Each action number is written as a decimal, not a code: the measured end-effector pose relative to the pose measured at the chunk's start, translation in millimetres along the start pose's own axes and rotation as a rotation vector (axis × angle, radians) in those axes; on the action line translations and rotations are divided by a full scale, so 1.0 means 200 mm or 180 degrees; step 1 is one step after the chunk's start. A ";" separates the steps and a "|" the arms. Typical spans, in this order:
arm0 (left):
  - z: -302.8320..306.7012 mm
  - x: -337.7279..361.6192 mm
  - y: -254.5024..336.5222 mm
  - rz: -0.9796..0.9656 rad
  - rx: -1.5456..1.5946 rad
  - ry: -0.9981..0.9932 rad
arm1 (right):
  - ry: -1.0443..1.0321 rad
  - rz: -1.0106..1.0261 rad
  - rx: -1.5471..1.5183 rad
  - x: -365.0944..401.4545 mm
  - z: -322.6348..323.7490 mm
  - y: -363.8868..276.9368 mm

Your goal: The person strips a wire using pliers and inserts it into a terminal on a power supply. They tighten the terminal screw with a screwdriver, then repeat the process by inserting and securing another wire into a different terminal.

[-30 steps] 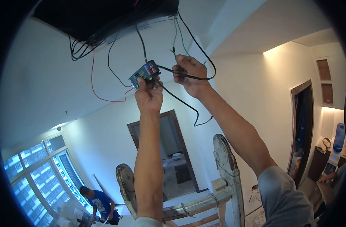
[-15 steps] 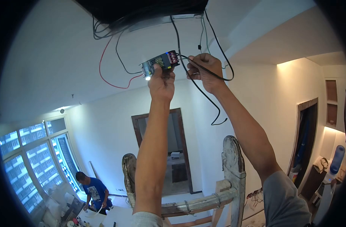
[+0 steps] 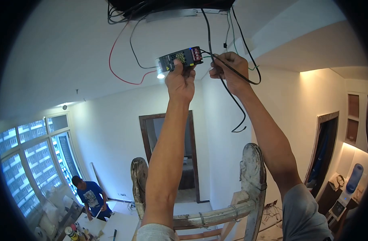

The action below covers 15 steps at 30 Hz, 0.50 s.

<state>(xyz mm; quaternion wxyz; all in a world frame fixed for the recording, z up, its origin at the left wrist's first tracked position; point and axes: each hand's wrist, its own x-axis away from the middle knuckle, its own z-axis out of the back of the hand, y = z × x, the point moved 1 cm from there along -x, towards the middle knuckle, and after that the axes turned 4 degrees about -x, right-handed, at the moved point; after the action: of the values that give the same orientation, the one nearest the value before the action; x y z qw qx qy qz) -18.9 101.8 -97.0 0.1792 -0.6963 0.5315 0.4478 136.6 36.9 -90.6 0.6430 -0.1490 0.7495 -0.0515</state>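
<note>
High up below the ceiling, my left hand [image 3: 180,82] is closed around a perforated metal power supply [image 3: 180,57], thumb on its near face. The terminal block [image 3: 196,54] on its right end has wires attached. To the right, my right hand [image 3: 234,71] is closed in a pinch beside those terminals. A short green wire [image 3: 207,56] runs from the block to its fingertips. A black cable [image 3: 240,75] loops across the hand, and another black cable [image 3: 209,34] hangs past the fingers. Red wire [image 3: 110,60] and dark wire [image 3: 132,48] join the left end, near a bright light.
Dark ceiling opening [image 3: 172,5] overhead, with wires hanging out. A worn wooden ladder [image 3: 252,172] stands directly below my arms. At lower left, a person in a blue shirt [image 3: 93,197] is beside a white table [image 3: 121,225] with bottles and tools. Doorway [image 3: 195,160] behind.
The power supply and both hands sit slightly farther right and higher in view. The view itself has shifted. The person below has straightened somewhat. Both hands keep their grip.
</note>
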 end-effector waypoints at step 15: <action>0.01 0.00 -0.02 -0.0167 -0.0141 0.0044 | 0.0010 0.0082 0.0195 0.00 0.01 0.00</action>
<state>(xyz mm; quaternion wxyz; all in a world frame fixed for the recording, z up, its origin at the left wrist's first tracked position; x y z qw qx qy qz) -16.0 105.8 -99.2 0.1718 -0.7169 0.5042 0.4498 137.5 37.3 -91.6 0.6467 -0.1195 0.7504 -0.0663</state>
